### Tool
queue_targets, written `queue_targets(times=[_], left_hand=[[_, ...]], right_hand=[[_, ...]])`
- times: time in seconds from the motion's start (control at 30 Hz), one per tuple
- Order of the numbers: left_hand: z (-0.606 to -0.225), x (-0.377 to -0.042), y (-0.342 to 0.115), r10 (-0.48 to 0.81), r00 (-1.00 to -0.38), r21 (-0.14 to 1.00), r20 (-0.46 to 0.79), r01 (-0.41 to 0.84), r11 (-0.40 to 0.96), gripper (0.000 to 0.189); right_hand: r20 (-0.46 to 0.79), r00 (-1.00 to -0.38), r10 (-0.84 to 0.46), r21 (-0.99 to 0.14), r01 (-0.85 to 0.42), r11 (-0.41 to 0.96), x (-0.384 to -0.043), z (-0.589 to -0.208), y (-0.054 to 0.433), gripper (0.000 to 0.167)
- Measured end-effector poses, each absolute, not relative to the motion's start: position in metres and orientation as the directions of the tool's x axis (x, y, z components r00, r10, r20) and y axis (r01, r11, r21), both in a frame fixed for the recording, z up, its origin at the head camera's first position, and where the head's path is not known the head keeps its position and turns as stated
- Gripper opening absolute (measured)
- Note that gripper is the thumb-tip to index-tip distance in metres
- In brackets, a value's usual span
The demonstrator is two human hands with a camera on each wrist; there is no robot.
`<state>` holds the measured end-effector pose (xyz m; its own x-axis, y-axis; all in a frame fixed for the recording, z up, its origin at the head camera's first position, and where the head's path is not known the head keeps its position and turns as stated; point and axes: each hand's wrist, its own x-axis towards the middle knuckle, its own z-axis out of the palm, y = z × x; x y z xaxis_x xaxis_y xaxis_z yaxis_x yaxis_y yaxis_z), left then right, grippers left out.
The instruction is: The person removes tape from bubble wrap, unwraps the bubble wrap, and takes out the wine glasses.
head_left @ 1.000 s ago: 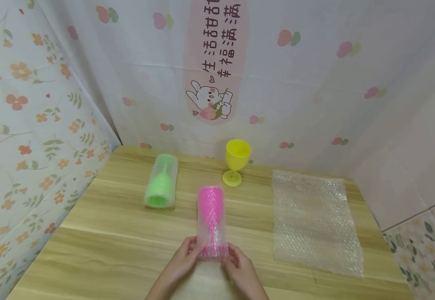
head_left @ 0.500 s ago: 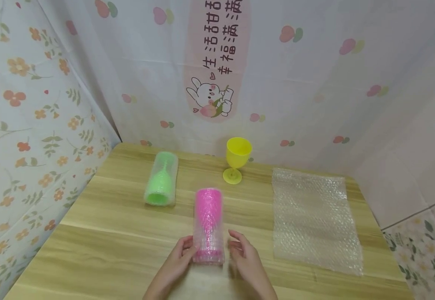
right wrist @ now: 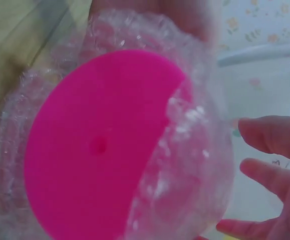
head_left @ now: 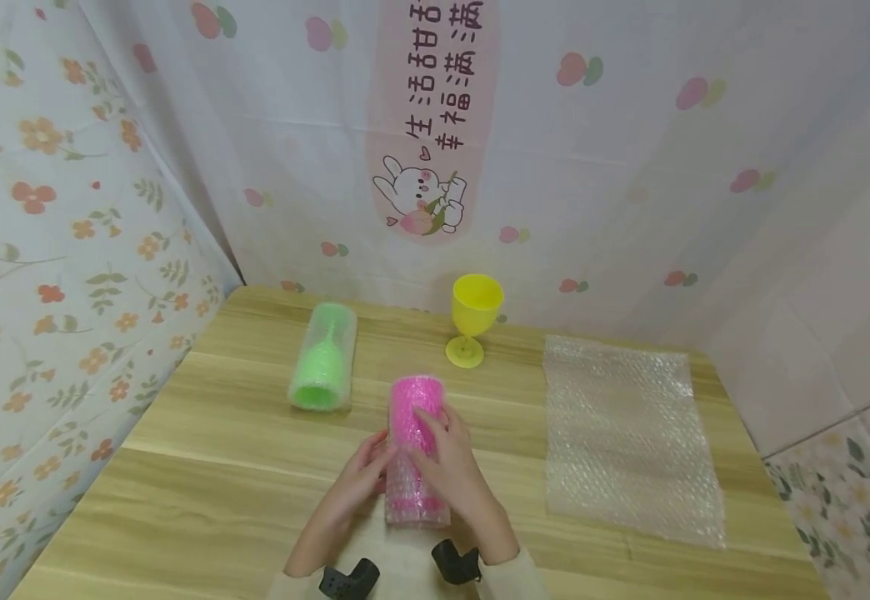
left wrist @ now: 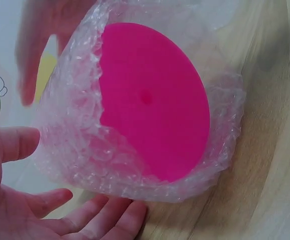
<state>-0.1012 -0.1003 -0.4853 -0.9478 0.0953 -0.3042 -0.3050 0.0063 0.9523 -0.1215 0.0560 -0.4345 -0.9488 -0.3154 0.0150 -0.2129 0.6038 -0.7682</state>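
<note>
A pink goblet (head_left: 414, 400) lies rolled in clear bubble wrap (left wrist: 79, 150), its round foot facing the near side of the table. From the left, my left hand (head_left: 360, 477) reaches along the roll, thumb at its side and fingertips low against it in the left wrist view. My right hand (head_left: 448, 468) lies over the roll's right side in the head view, its fingers extended. Those fingers (right wrist: 270, 175) appear spread beside the wrap in the right wrist view. One end of the wrap stands out loosely around the pink foot (right wrist: 99, 165).
A green goblet wrapped in bubble wrap (head_left: 321, 358) lies at the back left. An unwrapped yellow goblet (head_left: 476, 312) stands upright near the back curtain. Spread flat on the right is a sheet of bubble wrap (head_left: 630, 442). The wooden table (head_left: 202, 483) meets patterned curtains.
My right hand has come away from the roll's near end, then moved forward and over its upper right side. My left hand has slid farther forward along it. The roll has shifted slightly left.
</note>
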Motion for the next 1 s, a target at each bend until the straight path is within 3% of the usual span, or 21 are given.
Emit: queue_targets(times=[0.27,0.73,1.0], left_hand=[[-0.484,-0.101,-0.096,0.121,-0.944,0.950,-0.307,-0.311,-0.020,0.063],[-0.481,-0.098,-0.093,0.123,-0.967,0.974,-0.221,-0.227,-0.031,0.052],[-0.462,-0.089,-0.092,0.213,-0.956,0.977,-0.202,-0.213,-0.027,0.047]], right_hand=[[-0.030,-0.954,-0.297,-0.705,-0.190,0.683,-0.124,-0.439,0.058,0.052],[-0.134,-0.945,-0.298,-0.869,-0.033,0.494,-0.120,-0.449,0.092,0.071],[-0.203,-0.947,-0.250,-0.870,0.057,0.490,-0.116,-0.458,0.103,0.077]])
